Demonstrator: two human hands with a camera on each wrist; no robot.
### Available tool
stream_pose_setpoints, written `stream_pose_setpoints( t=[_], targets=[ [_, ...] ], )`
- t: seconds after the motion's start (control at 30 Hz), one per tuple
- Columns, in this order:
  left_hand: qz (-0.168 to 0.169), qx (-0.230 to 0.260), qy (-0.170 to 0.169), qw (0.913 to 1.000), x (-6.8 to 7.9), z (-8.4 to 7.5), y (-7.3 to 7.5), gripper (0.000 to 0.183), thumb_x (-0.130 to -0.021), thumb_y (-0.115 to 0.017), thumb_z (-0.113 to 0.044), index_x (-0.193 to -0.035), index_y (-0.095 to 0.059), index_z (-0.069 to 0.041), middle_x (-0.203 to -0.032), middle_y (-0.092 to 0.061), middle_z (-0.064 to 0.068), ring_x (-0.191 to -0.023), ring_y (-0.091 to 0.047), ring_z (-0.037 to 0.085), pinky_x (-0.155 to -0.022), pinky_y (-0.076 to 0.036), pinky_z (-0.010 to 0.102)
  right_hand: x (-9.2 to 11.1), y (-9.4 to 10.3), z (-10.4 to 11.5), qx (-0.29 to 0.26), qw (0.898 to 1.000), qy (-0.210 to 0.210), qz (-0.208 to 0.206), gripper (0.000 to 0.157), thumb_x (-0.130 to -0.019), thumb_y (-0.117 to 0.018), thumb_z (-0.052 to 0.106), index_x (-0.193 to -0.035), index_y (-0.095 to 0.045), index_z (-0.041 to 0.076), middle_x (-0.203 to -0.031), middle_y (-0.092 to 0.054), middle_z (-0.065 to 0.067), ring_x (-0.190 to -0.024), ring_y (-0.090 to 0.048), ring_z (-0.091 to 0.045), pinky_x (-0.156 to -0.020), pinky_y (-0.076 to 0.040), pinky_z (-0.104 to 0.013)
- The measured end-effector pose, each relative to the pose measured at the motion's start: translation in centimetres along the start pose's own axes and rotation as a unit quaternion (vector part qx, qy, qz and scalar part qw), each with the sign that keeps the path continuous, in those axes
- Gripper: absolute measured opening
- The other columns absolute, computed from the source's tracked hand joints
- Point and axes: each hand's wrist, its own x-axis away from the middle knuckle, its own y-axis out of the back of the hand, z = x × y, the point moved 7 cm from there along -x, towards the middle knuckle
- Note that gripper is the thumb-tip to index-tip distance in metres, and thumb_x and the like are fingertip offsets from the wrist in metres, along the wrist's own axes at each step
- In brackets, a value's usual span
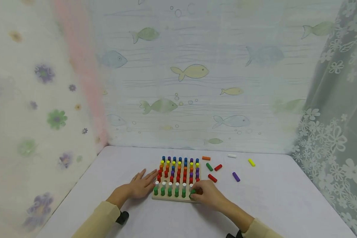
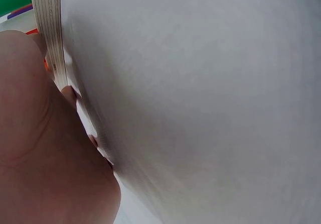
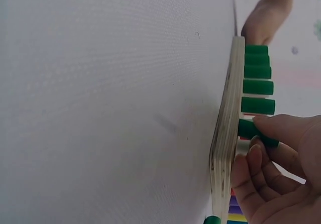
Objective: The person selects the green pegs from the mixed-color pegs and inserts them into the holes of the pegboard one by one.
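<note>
A wooden pegboard (image 1: pixel 176 199) lies on the table, filled with rows of coloured pegs. My left hand (image 1: pixel 140 186) rests with spread fingers against its left side, fingertips beside the red pegs. At the near right corner, my right hand (image 1: pixel 210 195) pinches a green peg (image 3: pixel 247 128) between thumb and fingers. That peg leans slightly, its lower end right at the board's top. Beside it stand several upright green pegs (image 1: pixel 170 191) in the front row, with white pegs (image 1: pixel 177 185) behind them. In the left wrist view, my palm (image 2: pixel 30 133) lies along the board's edge.
Loose pegs lie right of the board: red (image 1: pixel 212 178), another red (image 1: pixel 218 167), green (image 1: pixel 209 167), orange (image 1: pixel 206 158), purple (image 1: pixel 236 177), white (image 1: pixel 232 156) and yellow (image 1: pixel 251 162). A fish-patterned curtain (image 1: pixel 196 125) hangs behind the white table (image 1: pixel 270 198).
</note>
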Motion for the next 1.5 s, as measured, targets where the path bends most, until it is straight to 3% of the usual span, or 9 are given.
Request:
stream_pose_setpoints(
  t=[0.8, 1.5],
  targets=[
    [-0.007, 0.006, -0.002, 1.0000, 0.0, 0.1, 0.0, 0.061, -0.109, -0.042, -0.042, -0.164, -0.026, -0.021, -0.171, -0.021, 0.000, -0.156, -0.004, 0.044, -0.122, -0.005, 0.066, 0.3, -0.1, 0.0, -0.008, 1.000, -0.013, 0.019, 0.012, -0.091, -0.078, 0.013, -0.101, -0.078, 0.006, -0.082, -0.067, 0.008, -0.074, -0.057, -0.009, -0.065, -0.051, -0.020],
    [-0.003, 0.004, 0.000, 1.0000, 0.3, -0.1, 0.1, 0.062, -0.109, -0.042, -0.043, -0.164, -0.025, -0.021, -0.171, -0.021, 0.000, -0.156, -0.005, 0.044, -0.122, -0.006, 0.066, 2.9, 5.5, -1.8, 0.035, 0.999, -0.002, -0.026, 0.023, -0.094, -0.075, 0.019, -0.111, -0.072, 0.003, -0.096, -0.069, 0.002, -0.085, -0.060, -0.013, -0.071, -0.052, -0.024]
  ],
)
